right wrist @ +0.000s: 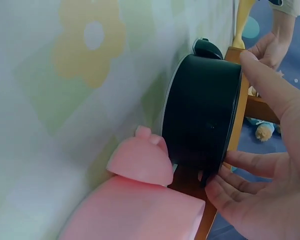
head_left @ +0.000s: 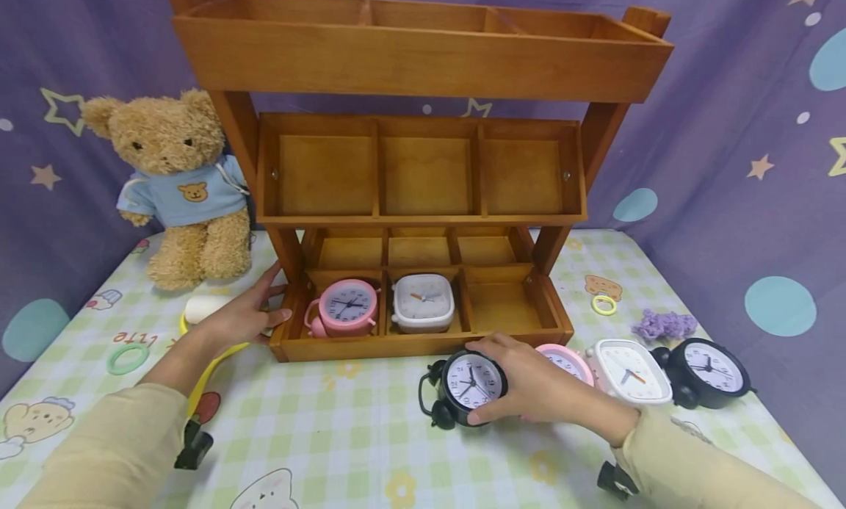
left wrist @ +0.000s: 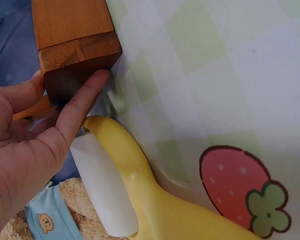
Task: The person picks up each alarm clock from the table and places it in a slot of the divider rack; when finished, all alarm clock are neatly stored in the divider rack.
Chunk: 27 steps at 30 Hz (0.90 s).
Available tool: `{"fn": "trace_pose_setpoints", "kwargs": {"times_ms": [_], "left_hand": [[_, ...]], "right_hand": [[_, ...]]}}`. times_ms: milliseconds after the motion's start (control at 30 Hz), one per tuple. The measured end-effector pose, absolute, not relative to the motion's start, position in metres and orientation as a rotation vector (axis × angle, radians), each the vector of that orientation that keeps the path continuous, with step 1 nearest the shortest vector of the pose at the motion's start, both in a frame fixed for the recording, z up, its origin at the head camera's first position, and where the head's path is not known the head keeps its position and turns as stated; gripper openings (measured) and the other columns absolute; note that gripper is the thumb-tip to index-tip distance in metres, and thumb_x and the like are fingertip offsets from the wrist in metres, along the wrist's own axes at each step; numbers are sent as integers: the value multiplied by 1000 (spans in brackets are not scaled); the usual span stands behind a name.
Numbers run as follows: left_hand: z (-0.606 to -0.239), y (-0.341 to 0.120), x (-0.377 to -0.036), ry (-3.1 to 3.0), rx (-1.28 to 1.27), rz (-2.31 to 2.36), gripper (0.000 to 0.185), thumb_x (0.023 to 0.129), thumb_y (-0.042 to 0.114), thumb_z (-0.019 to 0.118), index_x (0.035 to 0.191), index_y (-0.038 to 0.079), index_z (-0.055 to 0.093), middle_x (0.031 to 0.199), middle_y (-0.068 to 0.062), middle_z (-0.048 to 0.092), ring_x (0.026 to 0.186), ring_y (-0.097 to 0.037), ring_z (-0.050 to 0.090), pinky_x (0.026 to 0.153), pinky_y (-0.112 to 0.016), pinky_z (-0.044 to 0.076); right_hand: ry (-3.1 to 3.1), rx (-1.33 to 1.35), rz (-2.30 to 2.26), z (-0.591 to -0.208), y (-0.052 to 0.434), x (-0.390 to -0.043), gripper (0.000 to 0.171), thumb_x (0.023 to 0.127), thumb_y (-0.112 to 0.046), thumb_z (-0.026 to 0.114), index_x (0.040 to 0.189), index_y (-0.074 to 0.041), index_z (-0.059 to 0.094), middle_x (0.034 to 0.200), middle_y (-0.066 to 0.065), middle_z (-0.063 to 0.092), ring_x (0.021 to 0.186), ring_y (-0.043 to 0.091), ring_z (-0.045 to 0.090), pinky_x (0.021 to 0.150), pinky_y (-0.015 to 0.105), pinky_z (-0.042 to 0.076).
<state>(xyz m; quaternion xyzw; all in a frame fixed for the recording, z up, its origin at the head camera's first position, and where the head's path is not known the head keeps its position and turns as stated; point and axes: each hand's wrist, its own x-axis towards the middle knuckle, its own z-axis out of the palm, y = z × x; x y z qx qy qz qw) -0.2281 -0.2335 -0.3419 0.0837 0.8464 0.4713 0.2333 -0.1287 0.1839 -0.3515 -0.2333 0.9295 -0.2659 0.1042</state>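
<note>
Right hand [head_left: 538, 380] fingers [right wrist: 250, 172] and thumb curl round the body of a black twin-bell alarm clock [head_left: 468, 383], grasping it; the clock sits on the checked tablecloth [head_left: 344, 428] just in front of the wooden shelf rack [head_left: 423, 200], dial facing up toward the head camera. In the right wrist view the thumb lies over the clock's rim and the fingers wrap the back near a pink clock [right wrist: 140, 200] that touches or nearly touches it. Left hand [head_left: 241, 314] fingers are straight, thumb [left wrist: 82, 102] pressed against the rack's left front corner, holding nothing, steadying the frame. Bottom tier holds a pink alarm clock [head_left: 345, 308] in the left front compartment and a white square clock [head_left: 423, 302] in the middle one; the right front compartment [head_left: 502, 303] shows bare. Judgement: the grip should stay on the case, off the bells and handle, and the lift should clear the rack's front lip and the neighbouring clock. More clocks lie right: white square clock [head_left: 631, 371], black clock [head_left: 710, 372]. A teddy bear [head_left: 178, 186] sits left, a yellow-handled lint roller [left wrist: 135, 190] beside the left hand.
</note>
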Motion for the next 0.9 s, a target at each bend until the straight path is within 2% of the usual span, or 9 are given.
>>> {"fn": "trace_pose_setpoints", "kwargs": {"times_ms": [167,433,900], "left_hand": [[-342,-234,-229,2325,237,1294,93,106,1,47,157,21,-28,160,-40,-1,139,-63,25,91,-72,46],[-342,-234,-228,2314,217,1311,95,105,0,49,157,22,-27,160,-39,-1,140,-63,22,91,-73,45],[-342,-233,-229,2305,212,1317,94,105,0,48,158,22,-26,161,-38,-2,141,-63,20,91,-73,44]], "right_hand": [[2732,-678,-724,-350,179,-130,102,68,-48,93,148,-3,50,141,18,52,125,37,55,102,53,47],[2715,-646,-696,-351,173,-130,109,65,-49,94,150,0,46,151,31,41,137,45,44,110,58,38],[2797,-731,-685,-355,172,-130,98,64,-43,96,140,1,54,137,20,55,122,35,58,103,52,47]]}}
